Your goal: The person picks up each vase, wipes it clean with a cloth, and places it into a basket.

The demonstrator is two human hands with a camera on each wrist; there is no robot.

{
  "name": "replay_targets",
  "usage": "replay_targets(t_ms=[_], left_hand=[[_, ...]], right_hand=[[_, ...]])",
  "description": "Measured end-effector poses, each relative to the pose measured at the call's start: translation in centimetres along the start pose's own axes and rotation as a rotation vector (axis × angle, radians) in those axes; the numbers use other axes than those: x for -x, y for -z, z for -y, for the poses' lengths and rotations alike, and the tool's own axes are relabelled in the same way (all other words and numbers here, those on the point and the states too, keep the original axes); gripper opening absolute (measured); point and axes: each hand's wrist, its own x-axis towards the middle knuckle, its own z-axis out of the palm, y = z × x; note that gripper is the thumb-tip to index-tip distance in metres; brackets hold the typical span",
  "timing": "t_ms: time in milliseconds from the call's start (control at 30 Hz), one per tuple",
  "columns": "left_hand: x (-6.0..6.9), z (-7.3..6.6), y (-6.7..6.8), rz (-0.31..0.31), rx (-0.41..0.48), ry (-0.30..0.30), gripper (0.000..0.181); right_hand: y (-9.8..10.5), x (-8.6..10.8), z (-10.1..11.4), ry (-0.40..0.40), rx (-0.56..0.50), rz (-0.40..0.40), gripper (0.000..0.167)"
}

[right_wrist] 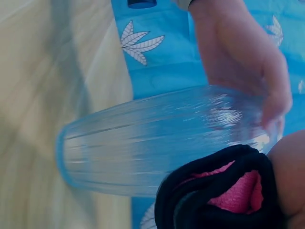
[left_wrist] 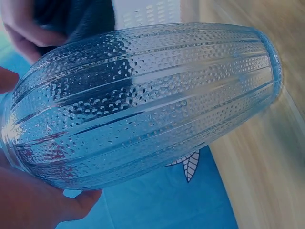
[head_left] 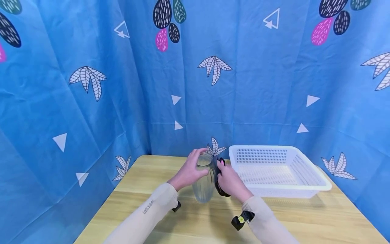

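Note:
A clear glass vase (head_left: pixel 203 189) with ribbed, dimpled sides stands roughly upright above the middle of the wooden table. My left hand (head_left: pixel 191 170) grips it around the neck, thumb on the near side. In the left wrist view the vase's body (left_wrist: pixel 152 105) fills most of the picture. A folded black cloth (right_wrist: pixel 209 191) with a pink inner side is bunched in my right hand (head_left: pixel 230 179), close against the vase's right side. Whether the vase's base touches the table cannot be told.
A white perforated plastic basket (head_left: pixel 304 187) sits on the table (head_left: pixel 292 217) at the right, just beyond my right hand. Blue patterned curtains (head_left: pixel 256 101) hang around the table's back and sides.

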Motion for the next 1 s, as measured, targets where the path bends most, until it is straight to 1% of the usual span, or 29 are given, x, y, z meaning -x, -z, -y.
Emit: replay_targets(t_ms=[133,200,267,367,433,500,567,633,733,833,900,1000], left_hand=[[0.3,0.2,-0.1,-0.016,-0.006,0.014,0.079],[0.3,0.2,-0.1,-0.025,-0.019,0.019,0.079],[0.4,0.3,-0.2,-0.034,-0.041,0.026,0.08],[0.4,0.4,-0.4,-0.042,-0.108,0.019,0.079],[0.3,0.4,-0.4,-0.052,-0.164,0.013,0.079],[0.3,0.3,-0.4,-0.064,-0.214,0.007,0.08],[0.4,0.3,-0.4,-0.073,-0.246,0.016,0.081],[0.4,0.2,-0.3,-0.085,-0.252,0.016,0.081],[0.5,0.0,-0.1,-0.094,-0.238,0.022,0.081],[0.4,-0.2,0.2,-0.093,-0.198,0.023,0.081],[0.3,-0.2,0.4,-0.079,-0.17,0.026,0.08],[0.3,-0.1,0.4,-0.056,-0.129,0.013,0.078]], right_hand=[[-1.8,0.3,-1.3,-0.044,-0.051,0.086,0.051],[-2.7,0.6,-2.0,-0.066,-0.066,0.143,0.049],[-3.6,1.1,-2.6,-0.07,-0.071,0.204,0.048],[-4.5,2.1,-3.3,-0.077,-0.084,0.27,0.05],[-4.6,2.6,-3.6,-0.081,-0.096,0.281,0.052],[-4.2,3.0,-3.5,-0.087,-0.104,0.267,0.052],[-3.7,3.4,-3.1,-0.098,-0.116,0.249,0.051],[-2.9,3.6,-2.5,-0.101,-0.115,0.224,0.051],[-1.4,3.8,-1.4,-0.084,-0.082,0.162,0.05],[0.0,3.8,-0.3,-0.029,-0.009,0.068,0.05],[0.7,3.7,0.3,0.019,0.039,-0.008,0.05],[1.4,3.5,1.2,0.102,0.088,-0.122,0.053]])
